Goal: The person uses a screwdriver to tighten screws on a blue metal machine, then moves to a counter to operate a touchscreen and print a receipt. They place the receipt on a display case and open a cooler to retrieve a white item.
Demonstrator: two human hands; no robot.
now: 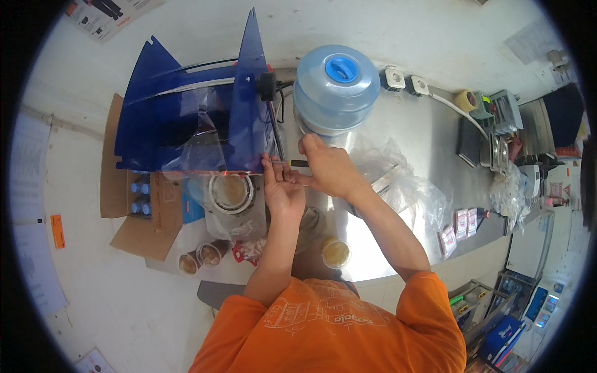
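Two hands work a blue sealing machine (pixel 186 124) at 11 o'clock: right hand (pixel 329 171) gripping a screwdriver (pixel 297 163), left hand (pixel 283 186) open, steadying; careful turning seems next.

A slim screwdriver (pixel 292 163) lies nearly level in the air, just above the steel counter and right beside the blue machine (pixel 193 124). Its handle is black with a yellow band, and its thin metal shaft points left toward the machine's right side panel, where the tip meets the lower edge. The machine itself is 1 tall unit of deep blue translucent plastic with 2 pointed peaks on top, standing at the counter's left end. Below its front sits a round metal ring (pixel 231 193) holding a cup of brownish drink.
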